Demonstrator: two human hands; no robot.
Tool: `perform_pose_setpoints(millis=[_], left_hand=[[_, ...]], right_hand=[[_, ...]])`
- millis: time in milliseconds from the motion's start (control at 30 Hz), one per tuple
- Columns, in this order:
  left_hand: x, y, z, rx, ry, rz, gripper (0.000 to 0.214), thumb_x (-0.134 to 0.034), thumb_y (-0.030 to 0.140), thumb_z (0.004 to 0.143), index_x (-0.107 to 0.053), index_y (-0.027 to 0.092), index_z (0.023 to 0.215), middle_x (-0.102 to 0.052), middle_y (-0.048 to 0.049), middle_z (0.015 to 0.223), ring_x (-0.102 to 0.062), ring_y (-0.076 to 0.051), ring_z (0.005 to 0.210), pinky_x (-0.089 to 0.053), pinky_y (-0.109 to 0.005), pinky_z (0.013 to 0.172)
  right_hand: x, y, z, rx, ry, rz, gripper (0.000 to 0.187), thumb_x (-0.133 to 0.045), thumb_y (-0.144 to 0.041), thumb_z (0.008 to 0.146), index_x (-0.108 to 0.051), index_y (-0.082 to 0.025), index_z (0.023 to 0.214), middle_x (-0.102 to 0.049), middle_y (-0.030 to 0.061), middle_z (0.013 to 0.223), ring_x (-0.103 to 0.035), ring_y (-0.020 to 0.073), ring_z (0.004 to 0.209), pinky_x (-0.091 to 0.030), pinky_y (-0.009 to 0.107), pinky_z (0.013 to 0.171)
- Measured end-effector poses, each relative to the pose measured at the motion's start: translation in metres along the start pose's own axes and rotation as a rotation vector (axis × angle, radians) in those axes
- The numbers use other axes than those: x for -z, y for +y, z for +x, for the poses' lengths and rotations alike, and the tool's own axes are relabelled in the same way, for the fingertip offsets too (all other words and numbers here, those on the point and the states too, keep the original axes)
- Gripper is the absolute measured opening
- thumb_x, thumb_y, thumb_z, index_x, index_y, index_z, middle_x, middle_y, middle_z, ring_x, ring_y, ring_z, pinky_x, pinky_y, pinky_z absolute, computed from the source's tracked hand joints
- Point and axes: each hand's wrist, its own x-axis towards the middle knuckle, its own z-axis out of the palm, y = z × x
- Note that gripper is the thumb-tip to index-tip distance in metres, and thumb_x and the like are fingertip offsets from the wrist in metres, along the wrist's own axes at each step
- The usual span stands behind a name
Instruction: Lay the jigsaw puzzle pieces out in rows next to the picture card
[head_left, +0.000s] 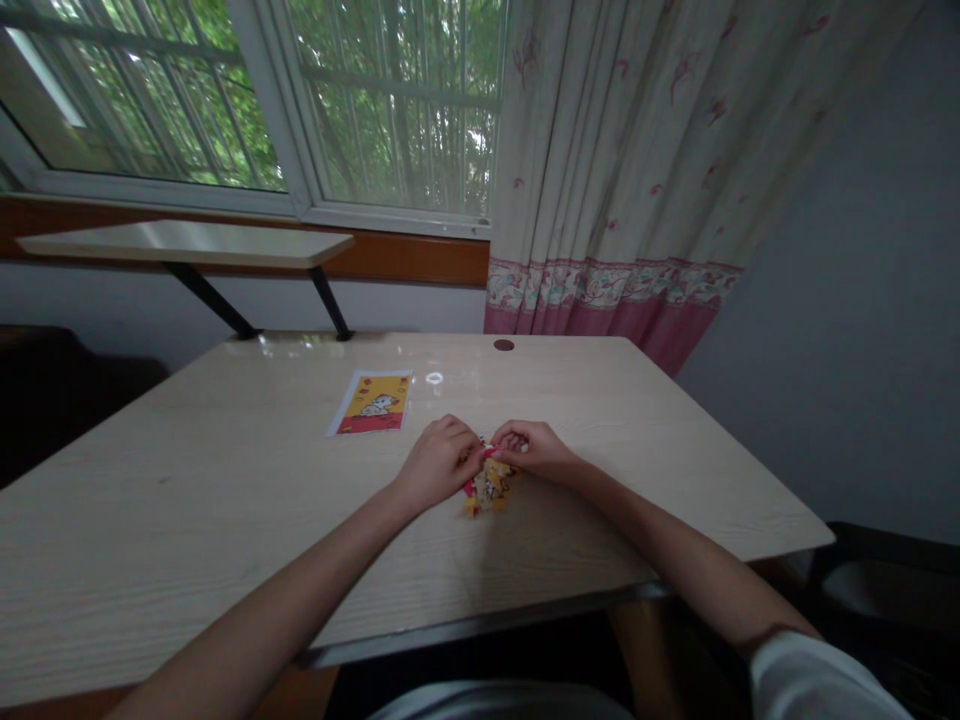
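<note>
Several jigsaw puzzle pieces (pixel 489 485) in yellow, red and white lie in a small heap on the table near its middle. Over the far side of the heap, my left hand (pixel 444 458) has its fingers curled and pinched together on a red puzzle piece. My right hand (pixel 534 450) comes in from the other side, its thumb and fingertips closed on the same red piece. The fingertips of both hands nearly meet there. Part of the heap is hidden beneath the fingers.
A printed picture (pixel 375 404) of a white animal on yellow and red lies beyond my left hand. The pale wooden table (pixel 225 500) has a round brown cable hole (pixel 504 345) at the back. A raised shelf (pixel 187 243) stands at the back left, a curtain (pixel 607 180) behind.
</note>
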Motion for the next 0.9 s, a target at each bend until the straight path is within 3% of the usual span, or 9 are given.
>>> perform_pose_setpoints(millis=[333, 533, 700, 800, 900], left_hand=[[-0.001, -0.004, -0.001, -0.010, 0.021, -0.048, 0.021, -0.048, 0.026, 0.085, -0.058, 0.016, 0.069, -0.060, -0.0046, 0.074, -0.050, -0.019, 0.079, -0.040, -0.032, 0.074], [0.001, -0.008, -0.001, -0.048, 0.039, -0.112, 0.023, -0.045, 0.030, 0.088, -0.061, 0.016, 0.079, -0.062, -0.0059, 0.081, -0.051, -0.019, 0.083, -0.040, -0.034, 0.077], [0.005, -0.006, -0.002, -0.017, 0.087, -0.210, 0.022, -0.045, 0.030, 0.087, -0.062, 0.017, 0.081, -0.062, -0.0057, 0.079, -0.052, -0.019, 0.082, -0.041, -0.034, 0.077], [0.003, -0.004, -0.002, 0.073, 0.101, -0.317, 0.022, -0.047, 0.032, 0.086, -0.062, 0.017, 0.080, -0.063, -0.0049, 0.078, -0.053, -0.018, 0.080, -0.042, -0.032, 0.076], [-0.007, -0.005, -0.001, 0.279, 0.065, -0.576, 0.026, -0.046, 0.035, 0.084, -0.061, 0.015, 0.076, -0.060, -0.0018, 0.066, -0.054, -0.015, 0.064, -0.043, -0.027, 0.060]], right_hand=[[-0.004, -0.001, 0.001, -0.052, 0.054, 0.104, 0.027, -0.067, -0.037, 0.067, -0.062, -0.013, 0.079, -0.057, -0.0004, 0.065, -0.050, 0.0073, 0.058, -0.042, 0.020, 0.055], [0.000, -0.004, 0.003, -0.167, 0.029, 0.250, 0.035, -0.071, -0.042, 0.061, -0.061, -0.013, 0.078, -0.057, -0.0016, 0.061, -0.050, 0.0066, 0.054, -0.042, 0.019, 0.052], [0.003, -0.007, 0.003, -0.164, -0.006, 0.311, 0.040, -0.071, -0.047, 0.060, -0.062, -0.013, 0.078, -0.058, -0.0008, 0.064, -0.053, 0.0075, 0.057, -0.044, 0.021, 0.057], [0.006, -0.008, 0.002, -0.128, -0.009, 0.284, 0.042, -0.068, -0.051, 0.063, -0.062, -0.013, 0.080, -0.059, 0.0002, 0.065, -0.054, 0.0086, 0.058, -0.044, 0.022, 0.057], [0.009, -0.012, -0.002, 0.031, 0.030, 0.051, 0.035, -0.062, -0.048, 0.071, -0.064, -0.015, 0.082, -0.060, 0.0012, 0.067, -0.053, 0.0093, 0.059, -0.044, 0.023, 0.059]])
